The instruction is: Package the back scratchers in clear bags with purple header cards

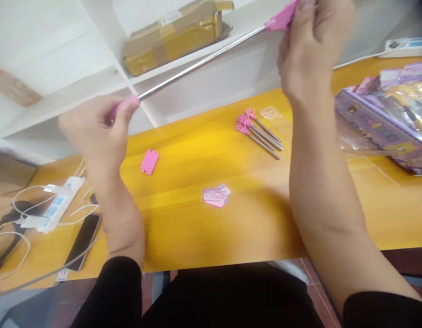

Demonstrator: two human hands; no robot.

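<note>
A telescopic back scratcher (pixel 200 62) is stretched between my hands, its thin metal rod pulled out long and slanting up to the right. My left hand (pixel 98 127) is closed around the pink handle at the lower end. At the upper end, my right hand (pixel 315 45) grips the pink head, which is partly hidden by the fingers. Below on the table lie several pink handle tubes (pixel 150 162) side by side. Several pink claw heads with metal rods (pixel 262 134) are bunched near my right forearm. Small printed cards (pixel 216 196) lie in a loose pile between my arms.
A taped cardboard box (pixel 173 36) sits on the white shelf (pixel 204 86) behind the table. On the right is a purple display box (pixel 378 123) with plastic-wrapped goods. A power strip (pixel 59 205) with cables and a phone (pixel 84 241) occupy the left side.
</note>
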